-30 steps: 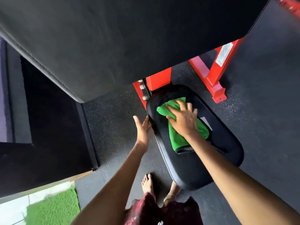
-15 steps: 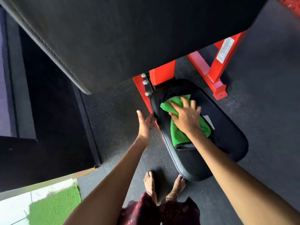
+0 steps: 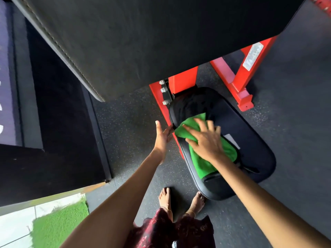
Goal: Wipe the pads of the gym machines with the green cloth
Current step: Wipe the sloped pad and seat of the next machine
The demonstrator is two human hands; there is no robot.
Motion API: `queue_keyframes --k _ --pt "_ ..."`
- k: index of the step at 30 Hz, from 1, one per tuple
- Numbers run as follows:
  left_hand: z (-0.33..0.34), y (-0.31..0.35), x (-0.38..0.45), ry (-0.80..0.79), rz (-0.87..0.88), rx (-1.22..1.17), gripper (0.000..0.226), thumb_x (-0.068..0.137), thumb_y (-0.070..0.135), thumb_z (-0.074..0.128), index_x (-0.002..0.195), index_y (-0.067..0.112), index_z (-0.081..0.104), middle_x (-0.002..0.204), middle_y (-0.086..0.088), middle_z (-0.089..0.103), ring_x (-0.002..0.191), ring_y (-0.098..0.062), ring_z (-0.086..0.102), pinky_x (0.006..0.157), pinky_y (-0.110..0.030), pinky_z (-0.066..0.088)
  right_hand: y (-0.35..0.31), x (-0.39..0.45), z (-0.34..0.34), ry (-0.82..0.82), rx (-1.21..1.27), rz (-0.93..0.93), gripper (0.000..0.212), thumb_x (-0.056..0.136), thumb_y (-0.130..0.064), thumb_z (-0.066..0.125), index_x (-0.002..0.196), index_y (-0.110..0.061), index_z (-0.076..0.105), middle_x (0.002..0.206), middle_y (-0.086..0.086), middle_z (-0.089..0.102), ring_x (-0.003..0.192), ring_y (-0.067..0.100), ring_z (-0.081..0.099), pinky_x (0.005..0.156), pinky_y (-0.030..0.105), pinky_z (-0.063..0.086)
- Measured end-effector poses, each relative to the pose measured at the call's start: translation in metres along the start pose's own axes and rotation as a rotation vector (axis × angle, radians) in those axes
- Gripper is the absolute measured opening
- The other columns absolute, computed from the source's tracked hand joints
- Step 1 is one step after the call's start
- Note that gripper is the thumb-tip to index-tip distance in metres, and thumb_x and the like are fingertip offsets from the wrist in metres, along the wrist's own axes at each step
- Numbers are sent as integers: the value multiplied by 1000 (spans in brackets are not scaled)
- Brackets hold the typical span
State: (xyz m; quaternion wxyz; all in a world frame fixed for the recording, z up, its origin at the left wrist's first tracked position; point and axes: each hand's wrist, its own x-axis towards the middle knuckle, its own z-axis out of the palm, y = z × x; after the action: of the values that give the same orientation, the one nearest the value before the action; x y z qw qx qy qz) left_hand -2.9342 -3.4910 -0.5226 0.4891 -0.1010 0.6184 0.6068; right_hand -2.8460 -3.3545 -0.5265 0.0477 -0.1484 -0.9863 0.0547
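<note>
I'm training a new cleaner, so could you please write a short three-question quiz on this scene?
1. True or false: the right hand presses the cloth flat with spread fingers.
2. What does the cloth lie on? A. the floor B. the seat pad C. the big back pad
3. Fill in: the left hand is at the seat pad's ___ edge, by the red frame.

Key
1. True.
2. B.
3. Left; whether it touches the pad is unclear.
</note>
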Motion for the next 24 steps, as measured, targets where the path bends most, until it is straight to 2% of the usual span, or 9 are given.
queue_keyframes --k 5,7,9,11,12,17,20,22,24 --pt "-2 4 1 6 3 71 81 90 65 -6 148 22 31 153 -2 33 142 -25 26 117 -51 1 23 -51 -8 -49 52 -278 45 79 -54 48 122 -43 59 131 -1 53 102 27 49 74 41 41" --pt "-3 6 1 10 3 87 76 93 63 -1 148 21 30 153 -1 32 142 -24 25 118 -50 3 41 -49 -12 -39 52 -204 47 78 -57 46 121 -43 60 130 -2 53 101 29 50 74 43 43" --pt "-3 7 -1 -3 -17 93 72 94 62 2 149 22 26 155 1 26 144 -23 21 117 -51 2 46 -30 -13 -18 59 6 48 77 -59 46 119 -43 61 129 -1 54 99 30 49 75 43 43" --pt "-1 5 0 13 -27 97 70 94 62 2 149 26 26 155 4 25 144 -23 21 116 -55 -2 31 -12 -11 -2 45 150 47 75 -56 52 118 -42 63 127 1 56 98 30 47 76 43 41" --pt "-1 4 1 28 -26 83 69 94 62 4 148 27 28 155 4 27 143 -23 23 116 -55 -1 18 -9 -8 4 38 150 46 74 -55 55 118 -42 63 126 2 57 99 29 46 76 43 41" --pt "8 0 -8 49 -10 101 63 98 57 10 148 23 29 152 5 32 141 -19 28 114 -38 14 -15 -56 -6 -22 78 -199 51 66 -46 77 115 -41 64 131 0 55 105 26 43 79 44 43" --pt "11 -9 -15 89 30 210 60 98 56 14 147 25 31 150 6 35 140 -16 31 115 -39 13 8 -80 -14 -55 79 -332 47 72 -50 67 118 -41 63 131 -1 54 105 26 45 76 43 44" --pt "14 -15 -19 148 53 230 58 99 55 18 145 25 35 147 6 41 136 -16 38 114 -41 19 24 -71 -18 -51 83 -196 45 74 -55 54 117 -42 63 127 -1 56 100 29 51 74 42 43" --pt "21 -20 -23 183 63 206 56 99 54 21 144 25 38 145 4 44 131 -17 43 112 -41 24 21 -55 -19 -35 76 44 45 74 -53 59 118 -42 63 125 -1 56 99 30 51 75 42 42"
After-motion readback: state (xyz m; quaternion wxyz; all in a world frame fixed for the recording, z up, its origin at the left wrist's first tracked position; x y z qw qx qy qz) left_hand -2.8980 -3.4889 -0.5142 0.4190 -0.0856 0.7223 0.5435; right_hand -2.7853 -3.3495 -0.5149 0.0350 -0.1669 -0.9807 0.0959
